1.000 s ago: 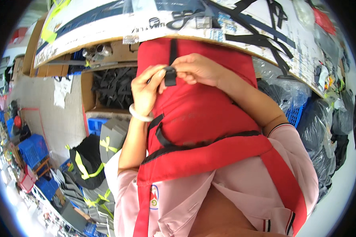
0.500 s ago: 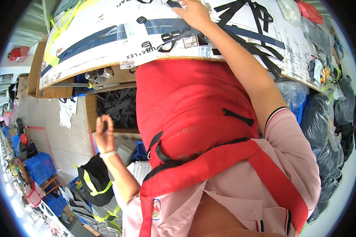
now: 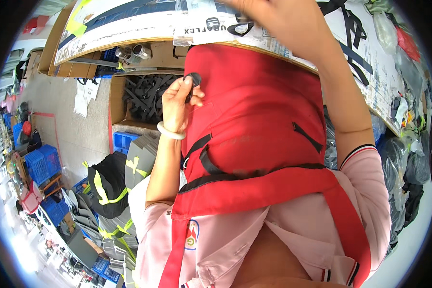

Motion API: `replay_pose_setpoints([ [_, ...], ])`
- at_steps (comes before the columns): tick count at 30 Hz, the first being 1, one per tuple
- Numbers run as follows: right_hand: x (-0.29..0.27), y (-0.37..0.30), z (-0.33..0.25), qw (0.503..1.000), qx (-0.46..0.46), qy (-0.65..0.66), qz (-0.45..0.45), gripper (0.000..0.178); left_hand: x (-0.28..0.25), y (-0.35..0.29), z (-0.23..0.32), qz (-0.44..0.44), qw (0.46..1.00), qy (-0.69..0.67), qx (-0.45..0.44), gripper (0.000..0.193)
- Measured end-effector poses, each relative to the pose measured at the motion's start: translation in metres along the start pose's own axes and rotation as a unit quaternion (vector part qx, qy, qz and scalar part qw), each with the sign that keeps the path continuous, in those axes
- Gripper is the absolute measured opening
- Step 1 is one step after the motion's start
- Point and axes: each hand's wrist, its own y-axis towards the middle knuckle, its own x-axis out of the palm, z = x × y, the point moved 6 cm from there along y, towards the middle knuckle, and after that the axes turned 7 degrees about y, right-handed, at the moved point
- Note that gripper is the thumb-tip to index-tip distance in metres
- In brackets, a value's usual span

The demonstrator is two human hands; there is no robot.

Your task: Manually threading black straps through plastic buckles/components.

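Observation:
My left hand [image 3: 178,100], with a pale bangle at its wrist, is raised in front of the red apron [image 3: 254,105]. Its thumb and fingers pinch a small black rounded piece [image 3: 195,78], perhaps a plastic buckle. My right hand [image 3: 285,24] reaches over the white-covered worktable [image 3: 163,30]; its fingers are smeared by motion and partly cut off by the top edge. Beside that hand, a looped black strap [image 3: 240,30] lies close to a black slotted buckle [image 3: 212,22]. More black straps [image 3: 353,29] lie farther right on the table.
Below the table edge stands a cardboard box [image 3: 117,103] holding many black strap pieces. Bundled grey and black stacks with yellow ties [image 3: 109,185] sit at lower left, near a blue crate [image 3: 42,163]. Black plastic bags [image 3: 393,158] line the right side.
My left hand has moved up and right, from beside the box to in front of the apron, with the black piece showing. My right hand has moved right across the table; the view has shifted.

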Motion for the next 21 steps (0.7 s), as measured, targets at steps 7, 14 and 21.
replay_pose_setpoints([
  [7, 0.102, -0.079, 0.018, 0.882, 0.222, 0.384, -0.157, 0.016, 0.028, 0.004, 0.014, 0.003, 0.994, -0.052, 0.101, 0.006],
  [14, 0.140, -0.116, 0.050, 0.793, 0.378, 0.458, -0.137, 0.016, 0.034, -0.009, 0.009, 0.025, 0.993, 0.071, 0.095, 0.015],
  [21, 0.144, -0.122, 0.052, 0.705, 0.416, 0.567, -0.087, 0.019, 0.042, -0.007, 0.003, 0.020, 0.983, 0.141, 0.119, 0.008],
])
